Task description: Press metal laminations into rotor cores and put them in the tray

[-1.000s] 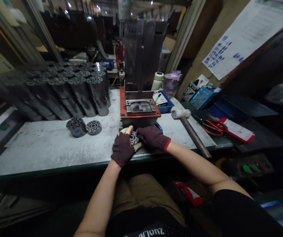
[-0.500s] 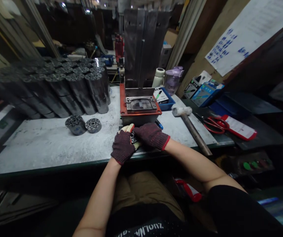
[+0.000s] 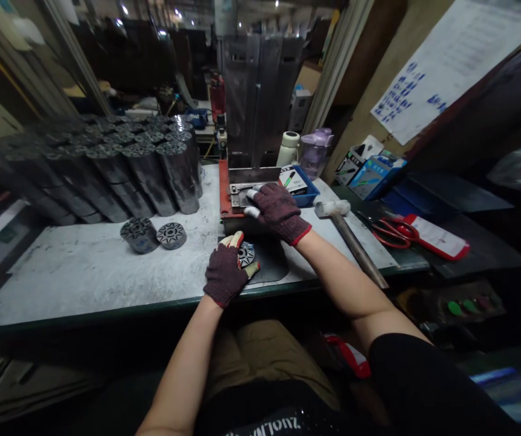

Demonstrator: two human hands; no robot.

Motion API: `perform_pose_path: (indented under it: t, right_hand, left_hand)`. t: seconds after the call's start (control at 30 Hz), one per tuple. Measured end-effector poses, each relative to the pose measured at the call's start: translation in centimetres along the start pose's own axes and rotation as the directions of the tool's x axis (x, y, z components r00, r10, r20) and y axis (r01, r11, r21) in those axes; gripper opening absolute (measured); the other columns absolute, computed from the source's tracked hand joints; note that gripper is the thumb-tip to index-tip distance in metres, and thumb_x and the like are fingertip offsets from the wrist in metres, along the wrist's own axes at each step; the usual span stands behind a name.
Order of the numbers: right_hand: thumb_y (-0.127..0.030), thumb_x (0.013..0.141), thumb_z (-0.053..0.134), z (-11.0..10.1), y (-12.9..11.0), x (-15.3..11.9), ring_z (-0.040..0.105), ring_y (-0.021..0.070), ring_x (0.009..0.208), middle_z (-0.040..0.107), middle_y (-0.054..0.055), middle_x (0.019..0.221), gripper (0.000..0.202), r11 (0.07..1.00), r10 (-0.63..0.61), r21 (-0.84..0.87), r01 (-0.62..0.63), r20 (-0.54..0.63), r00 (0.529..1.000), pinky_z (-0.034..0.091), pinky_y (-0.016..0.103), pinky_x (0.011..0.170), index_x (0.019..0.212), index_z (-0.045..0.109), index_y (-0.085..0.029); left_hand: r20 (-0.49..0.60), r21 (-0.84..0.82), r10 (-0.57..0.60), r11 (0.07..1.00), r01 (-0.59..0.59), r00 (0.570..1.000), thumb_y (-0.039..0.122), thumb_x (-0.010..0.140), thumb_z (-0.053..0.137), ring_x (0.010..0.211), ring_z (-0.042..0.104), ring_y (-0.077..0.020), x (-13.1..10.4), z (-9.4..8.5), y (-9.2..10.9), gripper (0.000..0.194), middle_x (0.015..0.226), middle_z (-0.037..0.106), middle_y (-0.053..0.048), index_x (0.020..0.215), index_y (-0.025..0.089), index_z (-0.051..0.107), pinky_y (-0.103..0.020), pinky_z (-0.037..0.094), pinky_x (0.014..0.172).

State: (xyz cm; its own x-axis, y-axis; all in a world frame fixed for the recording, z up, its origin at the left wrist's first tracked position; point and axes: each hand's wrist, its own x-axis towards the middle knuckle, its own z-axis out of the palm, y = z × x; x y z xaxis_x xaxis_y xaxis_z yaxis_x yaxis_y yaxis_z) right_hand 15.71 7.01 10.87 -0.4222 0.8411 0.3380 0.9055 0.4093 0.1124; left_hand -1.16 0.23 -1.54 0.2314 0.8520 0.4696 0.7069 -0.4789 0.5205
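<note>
My left hand (image 3: 228, 269), in a dark knit glove with pale fingertips, wraps round a slotted metal core (image 3: 245, 255) near the table's front edge. The core's star-patterned top shows between thumb and fingers; its left side is hidden by the glove. Under it lies a dark mat (image 3: 272, 260). My right hand (image 3: 279, 212), gloved the same way, reaches over the red-framed fixture (image 3: 224, 197). Its fingers are apart at the metal slot plate (image 3: 237, 197), and I see nothing between them. Two more slotted cores, a taller one (image 3: 139, 235) and a shorter one (image 3: 171, 235), stand to the left.
Stacked metal cores (image 3: 151, 175) fill the back left. A mallet (image 3: 349, 233) lies to the right, with red scissors (image 3: 392, 232) beyond it. Behind are a blue tray (image 3: 308, 197), a white bottle (image 3: 288, 148) and a purple bottle (image 3: 315, 151). A tall metal guide (image 3: 255, 103) rises behind the fixture.
My right hand has left the core and moved up and away to the fixture. My left hand has stayed round the core, whose top is now more visible.
</note>
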Motion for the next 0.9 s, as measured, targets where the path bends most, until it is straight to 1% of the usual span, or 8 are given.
perform_pose_path:
  t: [0.2, 0.33, 0.43, 0.53, 0.63, 0.73, 0.8, 0.9]
  right_hand:
    - [-0.030, 0.103, 0.040, 0.6, -2.5, -3.6, 0.064, 0.0265, 0.104, 0.073, 0.015, 0.112, 0.037, 0.997, 0.049, 0.056, -0.053, 0.062, 0.997, 0.042, 0.035, 0.087, 0.120, 0.069, -0.014]
    - [-0.033, 0.100, 0.048, 1.9, -4.3, -6.6, 0.069, 0.0264, 0.097, 0.075, 0.013, 0.108, 0.033, 0.994, -0.074, 0.103, 0.041, 0.336, 0.939, 0.046, 0.032, 0.076, 0.121, 0.069, -0.019]
    - [-0.031, 0.103, 0.042, 1.5, -5.5, -6.1, 0.071, 0.0293, 0.099, 0.075, 0.015, 0.111, 0.036, 0.993, -0.117, 0.062, 0.099, 0.463, 0.879, 0.048, 0.035, 0.075, 0.128, 0.065, -0.021]
    - [-0.026, 0.103, 0.039, 0.4, -6.2, -4.9, 0.071, 0.0310, 0.100, 0.074, 0.019, 0.110, 0.040, 0.995, -0.095, 0.022, 0.097, 0.505, 0.858, 0.050, 0.038, 0.077, 0.134, 0.061, -0.017]
    - [-0.031, 0.103, 0.040, -0.3, -5.5, -4.5, 0.069, 0.0299, 0.099, 0.074, 0.017, 0.109, 0.039, 0.999, -0.043, 0.034, 0.032, 0.415, 0.909, 0.049, 0.038, 0.080, 0.129, 0.065, -0.017]
    - [-0.040, 0.103, 0.040, 0.0, -3.3, -3.9, 0.061, 0.0321, 0.111, 0.069, 0.019, 0.119, 0.046, 0.995, 0.100, 0.000, -0.100, 0.101, 0.990, 0.043, 0.043, 0.092, 0.134, 0.062, -0.014]
    - [-0.044, 0.102, 0.044, 0.5, -1.6, -2.9, 0.053, 0.0340, 0.121, 0.064, 0.020, 0.129, 0.052, 0.991, 0.132, -0.011, -0.133, -0.067, 0.989, 0.037, 0.046, 0.101, 0.140, 0.057, -0.011]
    - [-0.048, 0.099, 0.050, 0.9, 0.0, -0.9, 0.050, 0.0339, 0.120, 0.063, 0.019, 0.129, 0.054, 0.997, 0.072, 0.002, -0.072, -0.086, 0.994, 0.033, 0.047, 0.104, 0.136, 0.060, -0.011]
  left_hand:
    - [-0.021, 0.027, -0.031, 0.999, 0.032, 0.999, 0.039, 0.076, 0.078, 0.130, 0.053, -0.0338, 0.0, -0.2, 0.4, 0.077, 0.141, 0.055, -0.016, 0.143, 0.018, 0.048, -0.050, 0.047, 0.108]
    - [0.013, 0.012, 0.016, 1.000, -0.016, 1.000, 0.029, 0.073, 0.078, 0.136, 0.049, -0.0333, -0.1, -0.3, 0.2, 0.081, 0.145, 0.053, -0.014, 0.146, 0.020, 0.045, -0.050, 0.041, 0.114]
    - [0.026, -0.003, 0.024, 1.000, -0.024, 0.999, 0.023, 0.070, 0.077, 0.134, 0.051, -0.0319, 0.1, -0.3, 0.0, 0.083, 0.143, 0.055, -0.013, 0.146, 0.020, 0.045, -0.047, 0.042, 0.114]
    - [0.030, 0.001, 0.029, 1.000, -0.029, 0.999, 0.023, 0.069, 0.077, 0.132, 0.053, -0.0317, 0.2, -0.2, 0.0, 0.086, 0.140, 0.058, -0.012, 0.148, 0.021, 0.044, -0.048, 0.044, 0.113]
    - [0.000, 0.039, 0.004, 0.999, -0.004, 1.000, 0.029, 0.072, 0.078, 0.130, 0.054, -0.0335, 0.0, -0.2, 0.4, 0.088, 0.141, 0.056, -0.015, 0.151, 0.020, 0.040, -0.048, 0.046, 0.109]
    - [0.016, 0.125, 0.009, 0.992, -0.011, 1.000, 0.039, 0.082, 0.074, 0.130, 0.054, -0.0368, -0.2, -0.6, 1.0, 0.080, 0.152, 0.045, -0.017, 0.152, 0.023, 0.041, -0.050, 0.048, 0.104]
    - [0.060, 0.188, 0.028, 0.981, -0.039, 0.998, 0.042, 0.087, 0.068, 0.128, 0.055, -0.0385, -0.2, -0.8, 1.4, 0.067, 0.155, 0.042, -0.016, 0.150, 0.027, 0.047, -0.052, 0.048, 0.102]
    - [0.100, 0.227, 0.044, 0.972, -0.066, 0.994, 0.043, 0.090, 0.065, 0.125, 0.057, -0.0386, 0.0, -1.0, 1.6, 0.055, 0.150, 0.049, -0.014, 0.142, 0.029, 0.056, -0.053, 0.048, 0.101]
